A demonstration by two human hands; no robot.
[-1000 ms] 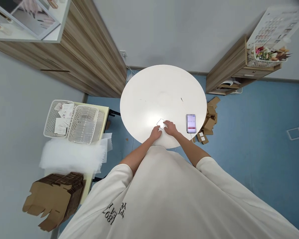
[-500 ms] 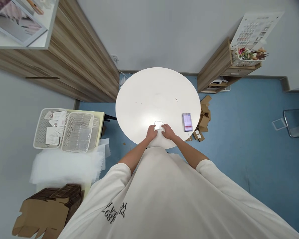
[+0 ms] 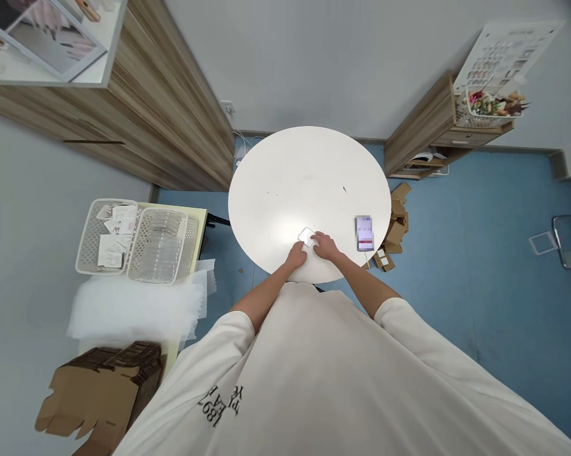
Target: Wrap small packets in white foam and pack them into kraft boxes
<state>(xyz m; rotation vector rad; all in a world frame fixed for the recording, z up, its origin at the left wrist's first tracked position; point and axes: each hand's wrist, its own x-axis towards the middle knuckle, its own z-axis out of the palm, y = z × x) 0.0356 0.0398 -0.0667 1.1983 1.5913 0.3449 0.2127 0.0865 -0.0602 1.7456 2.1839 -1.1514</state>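
A small, square, clear plastic case (image 3: 307, 236) with rounded corners and a pale edge lies on, or just above, the near part of a round white table (image 3: 308, 164). It is turned cornerwise to me. My left hand (image 3: 296, 254) grips its near left edge, fingers closed. On the right side, my right hand (image 3: 325, 246) has its fingers bent around the case's edge. What is inside the case is too small to make out. To the right of my hands a phone (image 3: 364, 233) with a blurred screen lies on the table, a cable running from it.
On my left, a side table (image 3: 197, 231) bears white baskets (image 3: 134, 244) with cards and clear cases, a stack of translucent sheets (image 3: 133, 307) and folded cardboard boxes (image 3: 92, 396). Cardboard pieces (image 3: 397, 221) lie on the floor right of the round table. Wooden cabinets (image 3: 171, 95) stand behind.
The case has turned from square-on to cornerwise between my hands. My left hand has shifted lower along its edge. The whole view has moved slightly.
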